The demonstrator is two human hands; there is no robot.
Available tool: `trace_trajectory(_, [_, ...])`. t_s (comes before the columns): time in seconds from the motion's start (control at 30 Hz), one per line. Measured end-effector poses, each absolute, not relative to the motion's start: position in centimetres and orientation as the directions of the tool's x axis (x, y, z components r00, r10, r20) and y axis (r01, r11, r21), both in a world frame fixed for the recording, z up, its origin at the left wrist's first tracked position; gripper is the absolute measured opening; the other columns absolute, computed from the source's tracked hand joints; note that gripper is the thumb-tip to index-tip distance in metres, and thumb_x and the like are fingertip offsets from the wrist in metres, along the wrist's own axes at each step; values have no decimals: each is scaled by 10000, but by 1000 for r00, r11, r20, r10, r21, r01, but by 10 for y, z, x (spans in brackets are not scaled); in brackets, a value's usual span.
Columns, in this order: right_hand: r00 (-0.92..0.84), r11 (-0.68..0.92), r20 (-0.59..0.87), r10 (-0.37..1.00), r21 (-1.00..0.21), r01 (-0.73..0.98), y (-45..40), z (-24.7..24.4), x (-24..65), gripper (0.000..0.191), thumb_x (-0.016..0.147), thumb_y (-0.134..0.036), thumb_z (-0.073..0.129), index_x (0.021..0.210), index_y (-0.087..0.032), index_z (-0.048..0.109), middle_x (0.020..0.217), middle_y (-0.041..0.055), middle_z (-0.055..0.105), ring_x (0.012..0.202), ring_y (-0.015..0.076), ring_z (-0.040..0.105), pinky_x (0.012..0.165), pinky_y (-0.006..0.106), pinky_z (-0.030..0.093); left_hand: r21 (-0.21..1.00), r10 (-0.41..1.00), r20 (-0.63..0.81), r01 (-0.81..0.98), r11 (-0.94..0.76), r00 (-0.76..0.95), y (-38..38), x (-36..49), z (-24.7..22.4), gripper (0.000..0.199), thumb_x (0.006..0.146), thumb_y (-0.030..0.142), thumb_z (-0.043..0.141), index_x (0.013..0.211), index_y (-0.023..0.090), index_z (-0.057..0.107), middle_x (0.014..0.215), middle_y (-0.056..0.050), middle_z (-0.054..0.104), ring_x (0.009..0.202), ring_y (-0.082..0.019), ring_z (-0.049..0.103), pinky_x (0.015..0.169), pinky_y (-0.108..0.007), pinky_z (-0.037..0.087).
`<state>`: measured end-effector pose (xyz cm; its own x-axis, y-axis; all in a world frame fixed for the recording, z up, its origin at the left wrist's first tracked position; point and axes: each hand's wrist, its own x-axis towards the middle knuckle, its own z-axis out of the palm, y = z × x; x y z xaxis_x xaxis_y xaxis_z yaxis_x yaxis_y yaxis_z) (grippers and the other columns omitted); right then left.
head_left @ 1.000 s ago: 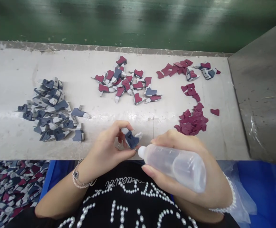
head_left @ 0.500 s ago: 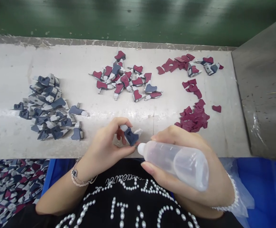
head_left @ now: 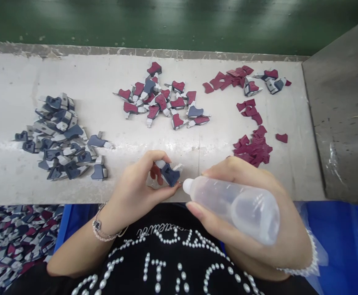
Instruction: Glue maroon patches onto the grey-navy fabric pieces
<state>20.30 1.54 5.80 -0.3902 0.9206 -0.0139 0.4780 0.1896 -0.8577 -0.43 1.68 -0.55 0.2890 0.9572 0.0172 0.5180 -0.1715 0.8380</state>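
Between the thumb and fingers of my left hand (head_left: 138, 180) is a small grey and dark blue plastic part (head_left: 170, 174), its hollowed blue face turned up. My right hand (head_left: 246, 180) is wrapped around a translucent squeeze bottle (head_left: 237, 205) that lies tilted, with its white nozzle end pointing left at the part. A small gap separates the bottle's tip from the part. Clear liquid seems to sit inside the bottle. Beyond my hands lies a group of similar parts with maroon inlays (head_left: 160, 102), and maroon flat pieces (head_left: 254, 147) lie heaped near my right hand.
A pile of grey and blue parts (head_left: 62, 139) covers the left of the white worktop (head_left: 6, 172). More maroon pieces (head_left: 228, 80) lie at the back right. A metal panel (head_left: 345, 110) bounds the right side. Below left, a blue bin (head_left: 69, 221) stands by many mixed parts (head_left: 15, 241).
My right hand has drawn the bottle slightly right, away from the part. My left hand stays nearly still with the part. The whole view has shifted a little.
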Motion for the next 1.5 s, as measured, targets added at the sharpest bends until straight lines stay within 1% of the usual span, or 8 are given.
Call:
trace_trajectory(0.1, [-403, 194, -28, 915, -845, 498, 13, 57, 201, 241, 807, -302, 748, 859, -251, 518, 728, -33, 639, 545, 141, 608, 472, 288, 488, 832, 958, 21, 526, -175, 285, 17, -5, -5, 402, 741, 148, 786, 1025, 249, 521, 887, 25, 600, 616, -82, 559, 574, -191, 507])
trace_trajectory(0.27, [-368, 178, -10, 930, -862, 474, 16, 59, 205, 174, 847, -268, 710, 872, -259, 538, 689, -31, 636, 511, 150, 591, 430, 302, 457, 844, 950, 22, 504, -183, 310, 18, -5, -6, 387, 767, 212, 792, 1033, 245, 513, 905, 17, 606, 613, -74, 554, 549, -173, 496])
trace_trajectory(0.8, [-344, 208, 27, 939, -839, 503, 18, 59, 206, 210, 844, -293, 729, 881, -252, 527, 670, -54, 605, 491, 114, 561, 418, 261, 429, 888, 943, 1, 434, -154, 333, 17, -4, -4, 393, 772, 211, 796, 1042, 233, 512, 854, 31, 602, 626, -70, 552, 574, -164, 499])
trace_trajectory(1.0, [-346, 230, 57, 936, -845, 483, 19, 57, 203, 221, 849, -310, 738, 896, -243, 533, 716, -53, 622, 532, 101, 581, 454, 248, 453, 897, 941, 24, 408, -169, 337, 19, -4, -4, 401, 765, 176, 798, 1041, 228, 512, 861, 29, 604, 627, -67, 548, 585, -159, 502])
trace_trajectory(1.17, [-307, 178, 24, 951, -857, 484, 19, 56, 203, 238, 837, -335, 754, 908, -245, 545, 747, -56, 630, 588, 95, 597, 499, 225, 467, 904, 941, 21, 395, -163, 338, 19, -3, -5, 393, 770, 176, 789, 1050, 229, 517, 815, 38, 599, 614, -71, 549, 572, -165, 499])
trace_trajectory(1.3, [-245, 83, -12, 969, -923, 375, 19, 54, 216, 277, 790, -389, 802, 889, -254, 581, 713, -50, 621, 558, 114, 572, 454, 235, 437, 936, 959, -23, 343, -78, 282, 18, -6, -11, 430, 739, 221, 831, 1033, 233, 516, 815, 36, 583, 652, -91, 582, 593, -189, 519])
trace_trajectory(1.37, [-217, 48, -11, 976, -963, 267, 22, 48, 225, 304, 794, -483, 779, 904, -250, 616, 728, -30, 620, 568, 130, 557, 457, 252, 426, 953, 969, -40, 302, -36, 243, 18, -11, -14, 437, 712, 229, 855, 979, 230, 510, 841, 31, 565, 679, -96, 591, 606, -193, 528])
trace_trajectory(1.5, [-167, -32, -54, 985, -991, 131, 36, 25, 235, 356, 872, -580, 639, 969, -240, 683, 846, 11, 653, 706, 169, 588, 599, 286, 461, 966, 977, -88, 256, 36, 194, 20, -23, -19, 409, 700, 239, 864, 899, 225, 507, 805, 40, 532, 634, -79, 554, 566, -172, 516])
